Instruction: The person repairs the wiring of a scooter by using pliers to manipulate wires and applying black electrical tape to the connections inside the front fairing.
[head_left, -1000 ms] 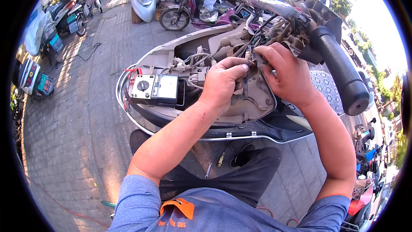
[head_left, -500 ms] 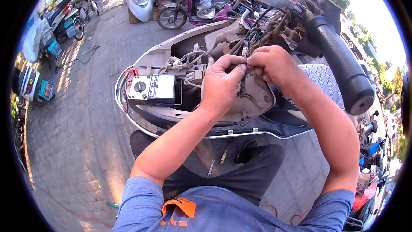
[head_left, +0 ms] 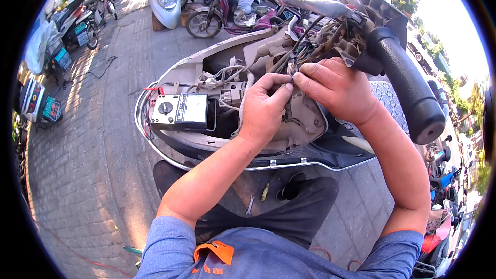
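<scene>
My left hand [head_left: 266, 106] and my right hand [head_left: 338, 93] meet at a thin dark wire [head_left: 292, 78] among the exposed wiring of a stripped scooter front [head_left: 243, 46]. Both have fingertips pinched on it; just what is between them is small and partly hidden. A small pale connector [head_left: 291, 65] sits just above my fingers. An analog multimeter [head_left: 178, 111] with a dial, red lead [head_left: 155, 89] and dark case rests on the scooter body to the left. A wide black handlebar grip [head_left: 405, 82] hangs to the right of my right hand.
Parked scooters [head_left: 67, 39] line the left, back and right. A white body panel [head_left: 165, 5] stands behind. A wrench [head_left: 250, 205] and small yellowish tool [head_left: 265, 192] lie on the pavement [head_left: 98, 165] by my legs. A patterned mat [head_left: 385, 98] is behind my right hand.
My right fingers moved in from above to meet my left fingertips at the wire. Since half a second ago the right hand's fingers have shifted slightly, and the view has moved a little.
</scene>
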`<act>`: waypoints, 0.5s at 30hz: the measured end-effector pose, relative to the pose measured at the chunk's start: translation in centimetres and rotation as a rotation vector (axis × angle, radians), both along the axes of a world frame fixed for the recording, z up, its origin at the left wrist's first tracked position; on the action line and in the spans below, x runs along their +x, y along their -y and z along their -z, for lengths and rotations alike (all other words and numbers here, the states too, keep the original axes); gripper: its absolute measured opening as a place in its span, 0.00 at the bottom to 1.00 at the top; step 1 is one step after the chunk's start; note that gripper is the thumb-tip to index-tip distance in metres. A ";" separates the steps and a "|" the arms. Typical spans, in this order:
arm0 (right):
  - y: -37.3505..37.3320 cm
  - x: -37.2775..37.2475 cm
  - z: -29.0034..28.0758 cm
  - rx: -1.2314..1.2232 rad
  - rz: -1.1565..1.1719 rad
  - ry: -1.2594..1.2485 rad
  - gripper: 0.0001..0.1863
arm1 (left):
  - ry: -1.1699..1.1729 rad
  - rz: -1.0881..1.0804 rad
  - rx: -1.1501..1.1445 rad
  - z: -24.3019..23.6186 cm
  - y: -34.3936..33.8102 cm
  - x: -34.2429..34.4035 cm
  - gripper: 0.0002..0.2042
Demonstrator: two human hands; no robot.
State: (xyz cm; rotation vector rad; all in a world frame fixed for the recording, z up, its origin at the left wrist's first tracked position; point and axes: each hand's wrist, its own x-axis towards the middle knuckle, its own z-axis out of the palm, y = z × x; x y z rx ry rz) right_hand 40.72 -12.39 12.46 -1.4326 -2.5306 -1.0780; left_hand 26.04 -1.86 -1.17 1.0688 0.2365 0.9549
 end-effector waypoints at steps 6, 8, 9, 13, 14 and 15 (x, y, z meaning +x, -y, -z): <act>-1.0 -1.4 0.2 -0.066 0.137 -0.080 0.14 | 0.010 -0.020 0.034 0.4 0.3 -0.1 0.06; -1.2 -2.7 1.4 -0.034 0.228 -0.575 0.12 | 0.023 -0.065 0.070 0.3 0.2 0.1 0.05; -1.3 -2.4 2.0 -0.104 0.291 -0.698 0.12 | 0.030 -0.079 0.101 0.5 0.6 0.4 0.05; -0.6 -0.6 0.2 -0.430 0.312 -0.758 0.11 | 0.032 -0.163 0.151 1.2 1.3 0.8 0.06; -0.5 -1.1 0.3 -0.386 0.353 -0.812 0.11 | 0.012 -0.162 0.119 0.9 1.5 0.7 0.06; -0.2 -1.6 0.3 -0.341 0.393 -0.865 0.10 | 0.057 -0.147 0.164 0.3 1.7 0.4 0.07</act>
